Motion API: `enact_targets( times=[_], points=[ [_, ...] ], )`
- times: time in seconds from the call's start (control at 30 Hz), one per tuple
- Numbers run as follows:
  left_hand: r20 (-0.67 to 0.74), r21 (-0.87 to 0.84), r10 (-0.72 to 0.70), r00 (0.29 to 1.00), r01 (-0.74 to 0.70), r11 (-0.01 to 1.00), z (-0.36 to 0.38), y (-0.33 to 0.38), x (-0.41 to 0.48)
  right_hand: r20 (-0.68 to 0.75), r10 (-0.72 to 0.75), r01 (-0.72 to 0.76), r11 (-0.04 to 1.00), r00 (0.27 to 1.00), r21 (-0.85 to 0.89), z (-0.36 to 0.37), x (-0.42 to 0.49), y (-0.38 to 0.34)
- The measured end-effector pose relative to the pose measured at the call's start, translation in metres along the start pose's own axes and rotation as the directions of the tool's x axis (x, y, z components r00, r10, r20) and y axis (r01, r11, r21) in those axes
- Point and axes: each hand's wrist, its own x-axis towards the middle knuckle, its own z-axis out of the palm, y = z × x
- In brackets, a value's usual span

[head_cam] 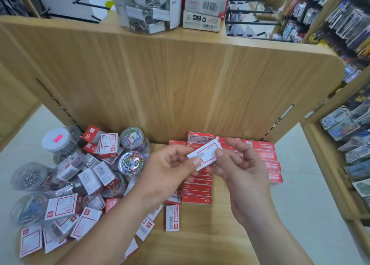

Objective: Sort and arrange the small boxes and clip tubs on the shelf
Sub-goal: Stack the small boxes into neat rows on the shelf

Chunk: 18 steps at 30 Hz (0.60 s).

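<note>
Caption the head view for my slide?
Shelf sorting: left hand and right hand pinch a small white box over rows of red boxes; clip tubs heaped at left.

Bright, even, diffuse light filled the shop, and shadows fell faint and soft on the pale wood-grain shelf (pixel 200 234). White glints sat on the clear round plastic tub of coloured paper clips (pixel 131 162). The wide lens bowed the tall wooden back panel (pixel 180 84) outward, and the packed display racks (pixel 344 24) at the right edge — stretched — looked smeared and soft.
</note>
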Motion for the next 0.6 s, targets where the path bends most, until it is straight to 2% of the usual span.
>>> enact_targets(
  times=[0.1, 0.13, 0.2, 0.23, 0.27, 0.33, 0.37, 0.4, 0.43, 0.5, 0.6],
  points=[
    [0.030, -0.108, -0.060, 0.998, 0.063, 0.992, -0.003, -0.002, -0.003, 0.034, -0.018, 0.021, 0.994, 0.999, -0.103, -0.002, 0.001, 0.002],
    [0.040, -0.094, -0.063, 0.997, 0.066, 0.993, -0.003, -0.004, -0.004, 0.054, -0.042, 0.050, 0.986, 0.998, -0.159, -0.003, 0.002, 0.003],
    [0.047, 0.042, -0.026, 0.999, 0.024, 0.999, -0.004, -0.010, -0.005, 0.113, -0.131, 0.160, 0.937, 0.985, -0.311, -0.005, 0.006, 0.006],
    [0.033, 0.127, 0.004, 0.999, -0.008, 0.992, -0.005, -0.014, -0.004, 0.162, -0.191, 0.242, 0.877, 0.968, -0.415, -0.007, 0.010, 0.008],
    [-0.005, 0.191, 0.035, 0.999, -0.034, 0.981, -0.006, -0.018, -0.002, 0.231, -0.254, 0.340, 0.771, 0.939, -0.539, -0.008, 0.016, 0.010],
    [-0.076, 0.226, 0.098, 0.992, -0.079, 0.971, -0.007, -0.022, 0.004, 0.410, -0.346, 0.529, 0.409, 0.844, -0.743, -0.009, 0.033, 0.013],
    [-0.074, 0.236, 0.124, 0.989, -0.104, 0.966, -0.009, -0.023, 0.009, 0.487, -0.357, 0.581, 0.233, 0.797, -0.780, -0.007, 0.042, 0.013],
    [-0.051, 0.270, 0.162, 0.985, -0.143, 0.952, -0.010, -0.024, 0.016, 0.543, -0.345, 0.606, 0.103, 0.766, -0.789, -0.004, 0.050, 0.012],
    [-0.025, 0.337, 0.211, 0.977, -0.190, 0.922, -0.013, -0.026, 0.024, 0.582, -0.317, 0.619, 0.020, 0.749, -0.785, 0.000, 0.058, 0.010],
    [0.015, 0.492, 0.288, 0.958, -0.257, 0.831, -0.017, -0.031, 0.038, 0.623, -0.258, 0.635, -0.044, 0.738, -0.771, 0.007, 0.071, 0.005],
    [0.029, 0.609, 0.305, 0.952, -0.259, 0.750, -0.021, -0.037, 0.053, 0.666, -0.224, 0.675, -0.046, 0.712, -0.736, 0.009, 0.082, 0.005]
  ],
)
